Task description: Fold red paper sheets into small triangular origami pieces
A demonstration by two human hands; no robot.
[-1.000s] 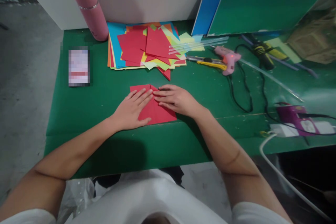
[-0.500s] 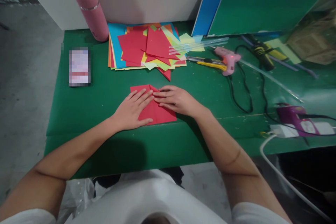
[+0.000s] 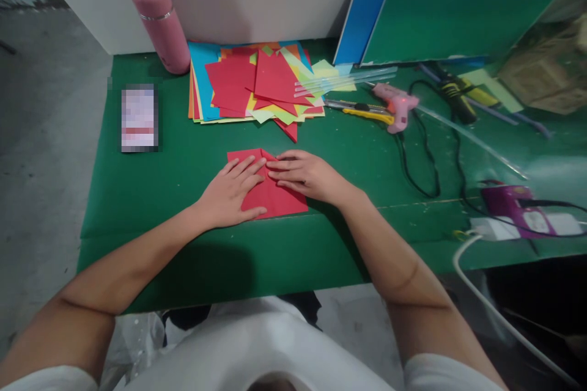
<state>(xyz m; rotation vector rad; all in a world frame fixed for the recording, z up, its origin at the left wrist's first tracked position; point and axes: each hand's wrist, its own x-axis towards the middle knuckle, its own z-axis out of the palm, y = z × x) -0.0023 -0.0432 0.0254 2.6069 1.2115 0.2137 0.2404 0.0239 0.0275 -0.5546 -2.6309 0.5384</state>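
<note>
A red sheet of paper (image 3: 279, 198) lies on the green table near its front, with a crease down its middle and its top right corner folded inward. Flat on the left part of the paper rests my left hand (image 3: 232, 189), fingers spread. My right hand (image 3: 309, 177) lies over the folded right side, fingertips stretched out and touching the paper close to the crease. Part of the folded flap is hidden under the right fingers. Neither hand grips anything.
Behind the paper lies a pile of coloured paper (image 3: 232, 85). A pink bottle (image 3: 160, 27) and a blurred-out phone-like item (image 3: 138, 117) are at left. To the right are utility knives (image 3: 367, 113), a pink glue gun (image 3: 397, 104) with its cord, and a power strip (image 3: 498, 229).
Both hands stay almost in place on the red paper. The whole view has shifted very slightly.
</note>
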